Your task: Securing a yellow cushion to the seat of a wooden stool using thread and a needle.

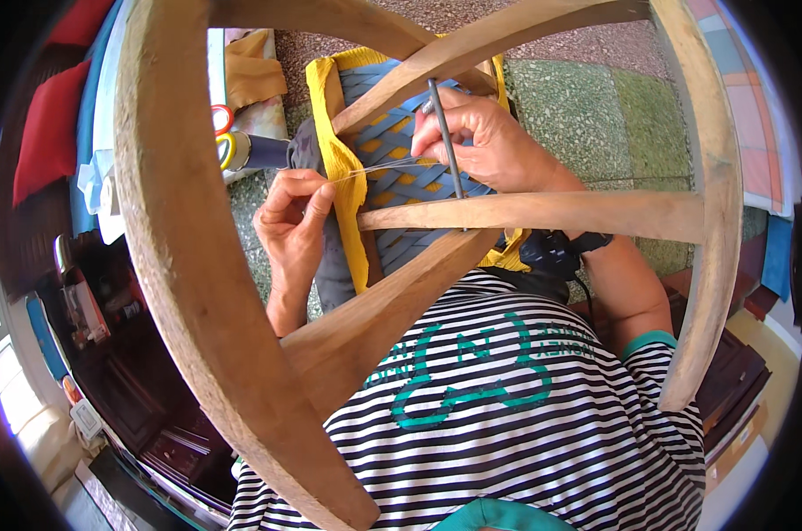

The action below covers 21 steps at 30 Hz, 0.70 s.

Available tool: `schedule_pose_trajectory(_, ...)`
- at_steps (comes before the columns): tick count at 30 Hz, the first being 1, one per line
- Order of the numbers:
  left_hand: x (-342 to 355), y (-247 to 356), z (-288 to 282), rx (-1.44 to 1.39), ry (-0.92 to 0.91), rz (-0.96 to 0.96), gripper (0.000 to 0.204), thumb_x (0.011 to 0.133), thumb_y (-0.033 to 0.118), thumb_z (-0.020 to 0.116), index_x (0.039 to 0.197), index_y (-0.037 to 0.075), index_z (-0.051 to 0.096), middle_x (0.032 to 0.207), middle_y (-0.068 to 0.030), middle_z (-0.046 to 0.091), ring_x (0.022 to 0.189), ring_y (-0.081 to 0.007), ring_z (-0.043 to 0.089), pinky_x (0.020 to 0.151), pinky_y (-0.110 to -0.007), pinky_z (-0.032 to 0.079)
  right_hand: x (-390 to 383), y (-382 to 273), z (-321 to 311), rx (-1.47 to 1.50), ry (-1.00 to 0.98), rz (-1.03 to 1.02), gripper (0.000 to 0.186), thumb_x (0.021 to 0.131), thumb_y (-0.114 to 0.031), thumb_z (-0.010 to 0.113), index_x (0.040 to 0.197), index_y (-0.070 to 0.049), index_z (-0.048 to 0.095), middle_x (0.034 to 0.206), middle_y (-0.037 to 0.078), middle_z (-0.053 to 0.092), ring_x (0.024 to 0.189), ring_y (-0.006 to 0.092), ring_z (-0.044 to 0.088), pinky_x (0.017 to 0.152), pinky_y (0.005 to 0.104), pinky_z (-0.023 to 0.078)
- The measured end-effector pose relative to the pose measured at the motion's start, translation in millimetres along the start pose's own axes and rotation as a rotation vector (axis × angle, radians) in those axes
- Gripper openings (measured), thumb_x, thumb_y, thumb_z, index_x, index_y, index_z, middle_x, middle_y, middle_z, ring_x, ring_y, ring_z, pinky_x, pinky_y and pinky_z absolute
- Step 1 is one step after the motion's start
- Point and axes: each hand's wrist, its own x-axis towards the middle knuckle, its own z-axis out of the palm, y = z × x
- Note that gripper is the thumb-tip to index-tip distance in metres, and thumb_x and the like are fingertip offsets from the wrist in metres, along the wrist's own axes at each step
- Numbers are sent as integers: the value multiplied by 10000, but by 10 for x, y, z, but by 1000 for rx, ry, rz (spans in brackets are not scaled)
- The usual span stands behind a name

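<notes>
An upturned wooden stool frame (175,230) stands in front of me, its legs and crossing bars toward me. Its underside shows blue-grey woven webbing (396,190) with yellow fabric (351,190) along the edges. My left hand (296,208), at the left edge of the yellow fabric, pinches a pale thread (379,167). Over the webbing, my right hand (485,137) has its fingers bent together at the thread's other end. A dark metal rod (446,137) joining the wooden bars passes in front of the right fingers and partly hides them.
To the left lie scissors with a yellow-rimmed handle (234,151), a red-rimmed ring (222,119) and a tan cloth piece (252,69). Green speckled floor tiles (569,115) spread beyond the stool. Dark wooden furniture (122,380) is at the lower left.
</notes>
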Motion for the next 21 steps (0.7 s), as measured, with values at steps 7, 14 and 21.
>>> schedule_pose_trajectory(7,-4,-53,67,72,87,-60,66,785,-34,714,805,4,663,837,-44,604,677,-81,557,624,-211,457,58,-44,57,244,-7,276,69,821,10,643,869,-16,686,759,31,582,701,125,571,635,259,466)
schedule_pose_trajectory(14,-35,17,142,459,98,115,97,740,-25,744,812,23,701,800,-64,619,640,-119,596,589,-242,474,209,37,235,-41,-126,180,54,807,-45,674,856,-24,684,781,41,580,730,132,564,652,270,441)
schedule_pose_trajectory(21,-81,-25,176,478,160,165,119,735,-28,748,832,30,709,795,-72,634,640,-135,609,588,-247,473,215,116,367,-19,-106,153,62,786,-37,668,839,-11,687,733,57,583,692,147,563,637,275,448)
